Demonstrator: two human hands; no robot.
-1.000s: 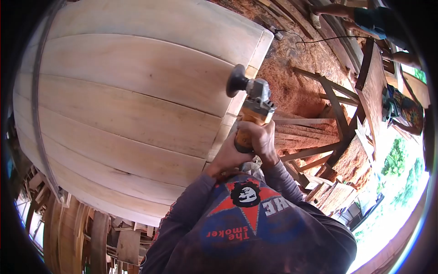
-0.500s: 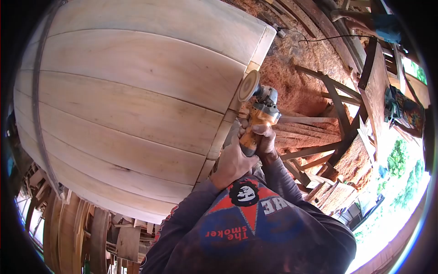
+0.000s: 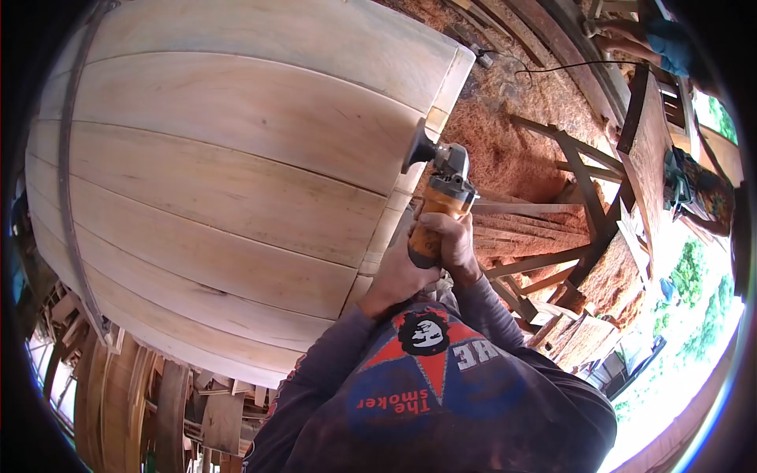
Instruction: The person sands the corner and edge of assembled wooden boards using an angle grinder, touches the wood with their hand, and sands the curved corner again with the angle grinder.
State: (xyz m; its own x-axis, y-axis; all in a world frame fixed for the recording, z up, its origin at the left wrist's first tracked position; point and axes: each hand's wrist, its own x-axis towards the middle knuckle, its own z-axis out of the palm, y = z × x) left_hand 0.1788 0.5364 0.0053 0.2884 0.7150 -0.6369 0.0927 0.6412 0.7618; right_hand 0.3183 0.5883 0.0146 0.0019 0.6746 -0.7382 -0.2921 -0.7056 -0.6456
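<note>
An orange and black angle grinder (image 3: 445,197) with a round sanding disc (image 3: 415,147) is held in both my hands. My right hand (image 3: 457,244) wraps round the body from the right, its thumb lying across the orange housing. From the left, my left hand (image 3: 400,272) closes round the rear part of the grinder; some of its fingers are hidden. The disc is seen nearly edge-on, at the right edge of a large curved panel of pale wooden planks (image 3: 236,173). Whether the disc presses on the wood I cannot tell.
Sawdust (image 3: 505,94) covers the ground to the right, with a wooden trestle frame (image 3: 579,177) standing there. A black cable (image 3: 568,68) runs at the upper right, near another person's legs (image 3: 627,41). Boards (image 3: 169,402) stand at the lower left.
The grinder has turned in my hands, so the disc face that showed before is now tilted towards the planks. Disc and tool have shifted slightly left. Another person's legs have moved at the upper right.
</note>
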